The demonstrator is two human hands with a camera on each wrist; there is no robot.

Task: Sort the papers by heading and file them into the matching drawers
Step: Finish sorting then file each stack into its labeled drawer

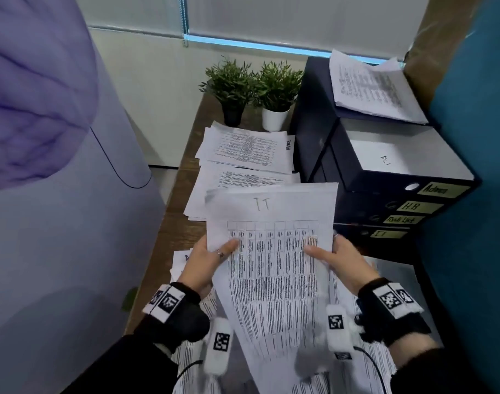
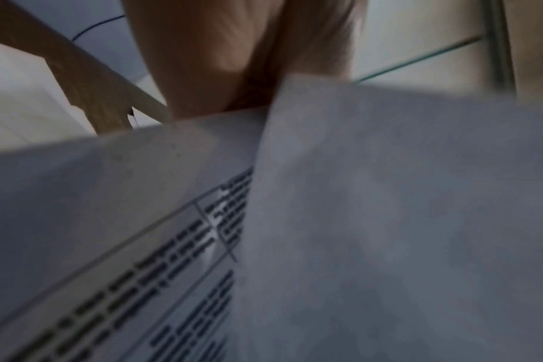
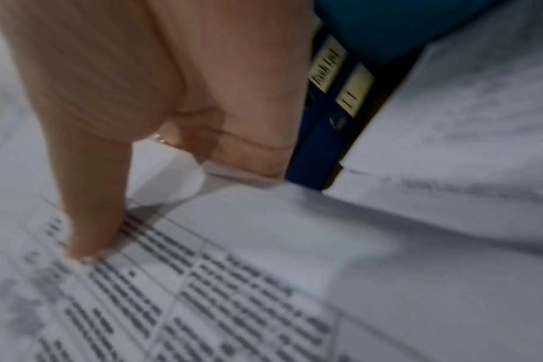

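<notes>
I hold a stack of printed papers (image 1: 271, 251) headed "IT" above the desk, one hand on each long side. My left hand (image 1: 212, 257) pinches the left edge, thumb on top. My right hand (image 1: 334, 257) pinches the right edge, its thumb (image 3: 90, 215) pressed on the printed table. To the right stands a dark drawer unit (image 1: 314, 132) with labels reading Admin, HR, Task List and IT (image 1: 386, 234). Its top drawer (image 1: 385, 160) is pulled out with a sheet inside. The left wrist view shows blurred paper (image 2: 388, 220) under my fingers.
Sorted paper piles (image 1: 249, 150) lie further back on the wooden desk (image 1: 163, 237), and more sheets (image 1: 348, 322) lie under my hands. Two potted plants (image 1: 254, 89) stand at the back. A paper bundle (image 1: 368, 86) rests atop the drawer unit. A blue partition (image 1: 470, 194) closes the right.
</notes>
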